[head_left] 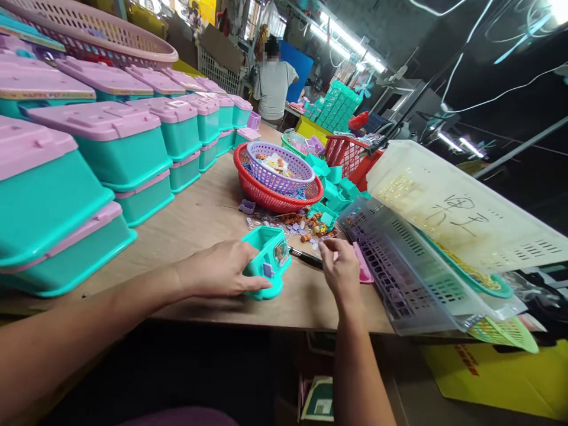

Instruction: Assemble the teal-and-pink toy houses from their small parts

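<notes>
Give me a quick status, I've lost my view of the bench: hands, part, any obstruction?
Left hand gripping teal toy housing on table. Right hand picking at small parts. Black pen lies between hands.

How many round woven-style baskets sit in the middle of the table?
2: a red basket on the table, and a purple basket nested inside it. Others may be hidden behind.

A long light-brown wooden worktable (195, 219) runs toward twelve o'clock; bright white fluorescent ceiling tubes (350, 44) glow at one o'clock, above a dark grey wall (390, 29).
</notes>
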Demonstrator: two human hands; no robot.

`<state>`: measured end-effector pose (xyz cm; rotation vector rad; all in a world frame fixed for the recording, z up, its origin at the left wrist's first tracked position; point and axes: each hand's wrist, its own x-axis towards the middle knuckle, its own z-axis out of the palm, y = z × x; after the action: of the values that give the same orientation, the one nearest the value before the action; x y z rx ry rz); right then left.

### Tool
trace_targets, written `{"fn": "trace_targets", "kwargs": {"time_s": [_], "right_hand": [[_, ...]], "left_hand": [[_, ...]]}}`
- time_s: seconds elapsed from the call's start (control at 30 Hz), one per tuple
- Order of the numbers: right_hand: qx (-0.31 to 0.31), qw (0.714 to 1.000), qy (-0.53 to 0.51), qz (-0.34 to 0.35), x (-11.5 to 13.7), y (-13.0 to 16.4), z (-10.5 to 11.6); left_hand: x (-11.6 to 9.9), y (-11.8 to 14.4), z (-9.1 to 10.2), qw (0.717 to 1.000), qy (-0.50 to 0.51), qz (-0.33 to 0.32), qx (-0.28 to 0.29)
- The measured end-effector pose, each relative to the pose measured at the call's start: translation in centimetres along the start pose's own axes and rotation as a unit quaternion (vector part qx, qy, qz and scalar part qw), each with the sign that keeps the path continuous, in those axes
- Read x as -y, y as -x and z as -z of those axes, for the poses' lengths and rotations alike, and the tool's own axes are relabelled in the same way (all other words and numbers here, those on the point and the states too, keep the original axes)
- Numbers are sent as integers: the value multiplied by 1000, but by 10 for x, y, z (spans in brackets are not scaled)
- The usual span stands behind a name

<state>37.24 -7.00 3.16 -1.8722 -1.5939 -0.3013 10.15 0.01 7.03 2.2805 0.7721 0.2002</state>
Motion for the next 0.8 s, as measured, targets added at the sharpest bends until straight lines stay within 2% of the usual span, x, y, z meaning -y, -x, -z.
{"fn": "trace_targets", "kwargs": {"time_s": [0.03, 0.13, 0.2, 0.27, 0.37, 0.47, 0.53, 0.6, 0.63, 0.7, 0.8], "right_hand": [[2, 998, 61, -17, -20, -7, -2], [19, 993, 112, -40, -65, -25, -18], [45, 990, 124, -42, -77, -35, -30], [71, 988, 132, -42, -79, -42, -38], [81, 987, 133, -39, -70, -44, -27], [111, 987, 119, -5, -50, -34, 4], [216, 970, 91, 62, -33, -19, 24], [329, 931, 95, 126, -15, -2, 34], [357, 915, 119, 148, -6, 7, 34], [349, 903, 187, 168, 10, 20, 25], [299, 903, 240, 193, 33, 28, 7]], "left_hand": [[-1, 0, 1, 1000, 3, -1, -1], [-3, -2, 1, 1000, 13, -3, -21], [-5, -5, 0, 999, 9, 4, -46], [-7, -8, -1, 998, -1, 15, -62], [-7, -11, -1, 998, -9, 38, -56], [-4, -12, 0, 997, 3, 62, -36], [-1, -12, 0, 997, 15, 65, -28], [0, -12, -1, 998, 21, 52, -31], [0, -12, -2, 998, 20, 46, -35], [0, -12, -3, 998, 14, 40, -42], [-2, -12, -4, 998, 7, 33, -50]]}}
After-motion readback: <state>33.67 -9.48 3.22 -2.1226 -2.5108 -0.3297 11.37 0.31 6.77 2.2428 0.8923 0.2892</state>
